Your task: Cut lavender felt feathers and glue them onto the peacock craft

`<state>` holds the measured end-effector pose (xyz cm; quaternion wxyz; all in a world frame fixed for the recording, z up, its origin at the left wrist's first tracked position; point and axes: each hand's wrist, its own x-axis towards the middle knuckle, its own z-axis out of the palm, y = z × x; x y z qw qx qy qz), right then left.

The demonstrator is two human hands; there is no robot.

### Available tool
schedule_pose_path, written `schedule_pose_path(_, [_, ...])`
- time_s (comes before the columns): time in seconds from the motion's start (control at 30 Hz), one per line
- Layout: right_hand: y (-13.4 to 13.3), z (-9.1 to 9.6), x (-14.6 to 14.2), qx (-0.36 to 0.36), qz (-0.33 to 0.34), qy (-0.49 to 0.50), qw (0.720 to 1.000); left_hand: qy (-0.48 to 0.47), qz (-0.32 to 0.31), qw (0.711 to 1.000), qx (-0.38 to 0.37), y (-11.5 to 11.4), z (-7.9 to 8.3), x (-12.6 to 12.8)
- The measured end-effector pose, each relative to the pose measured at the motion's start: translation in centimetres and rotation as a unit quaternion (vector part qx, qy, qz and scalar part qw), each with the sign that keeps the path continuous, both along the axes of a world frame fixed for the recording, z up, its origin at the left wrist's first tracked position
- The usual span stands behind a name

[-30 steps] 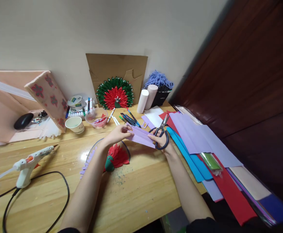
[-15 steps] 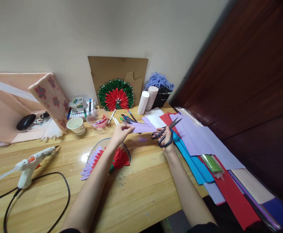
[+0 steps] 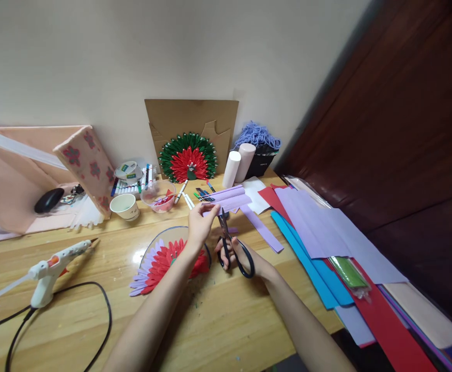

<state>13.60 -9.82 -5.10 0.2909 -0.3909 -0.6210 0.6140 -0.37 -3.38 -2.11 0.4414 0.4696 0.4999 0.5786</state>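
Observation:
My left hand [image 3: 201, 225] pinches a folded strip of purple paper [image 3: 231, 198] above the table. My right hand [image 3: 231, 254] has its fingers through the handles of black scissors [image 3: 224, 227], whose blades point up at the paper's lower edge close to my left fingertips. Whether the blades have the paper between them, I cannot tell. Beneath my left forearm lies a round clear disc [image 3: 177, 232] bearing red petals [image 3: 159, 266] and purple petals [image 3: 142, 274], partly hidden by the arm. A loose purple strip [image 3: 263, 231] lies to the right of the scissors.
At left a white glue gun [image 3: 51, 268] rests with its black cable looping over the table. A paper cup [image 3: 125, 207], a clear bowl [image 3: 158, 199] and markers stand behind. A red-green feather fan [image 3: 189, 157] leans on cardboard. Coloured sheets [image 3: 307, 222] are piled at right.
My right hand has brought the scissors left and down, turning their blades upward to the purple paper. A purple strip now lies on the table at right. The view has shifted slightly.

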Motion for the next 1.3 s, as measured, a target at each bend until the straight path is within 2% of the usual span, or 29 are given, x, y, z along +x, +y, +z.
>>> schedule_pose_path(0.13, [0.4, -0.2, 0.1, -0.009, -0.045, 0.006, 0.999, -0.003, -0.018, 1.000, -0.013, -0.2, -0.7, 0.7])
schedule_pose_path(0.3, [0.5, -0.3, -0.1, -0.037, -0.069, 0.004, 0.997, -0.015, -0.019, 0.999, -0.023, 0.0, -1.1, 0.8])
schedule_pose_path(0.57, [0.6, -2.0, -1.2, -0.045, -0.151, -0.024, 0.987, -0.054, -0.023, 0.996, -0.065, 0.4, -1.1, 0.4])
schedule_pose_path(0.7, [0.4, -1.7, -1.1, -0.045, -0.118, 0.001, 0.992, -0.063, -0.047, 0.992, -0.102, 0.5, -0.6, -0.1])
schedule_pose_path(0.87, [0.4, -1.4, -0.9, -0.042, -0.077, 0.031, 0.996, -0.055, -0.111, 0.980, -0.153, 0.5, 0.1, -0.6])
schedule_pose_path(1.17, [0.2, -1.7, -1.7, -0.034, -0.158, -0.012, 0.987, -0.026, -0.151, 0.974, -0.169, 0.4, 0.4, -0.6])
schedule_pose_path(1.3, [0.2, -2.1, -2.0, -0.048, -0.178, -0.032, 0.982, -0.014, -0.114, 0.982, -0.150, 0.5, 0.6, -0.9])
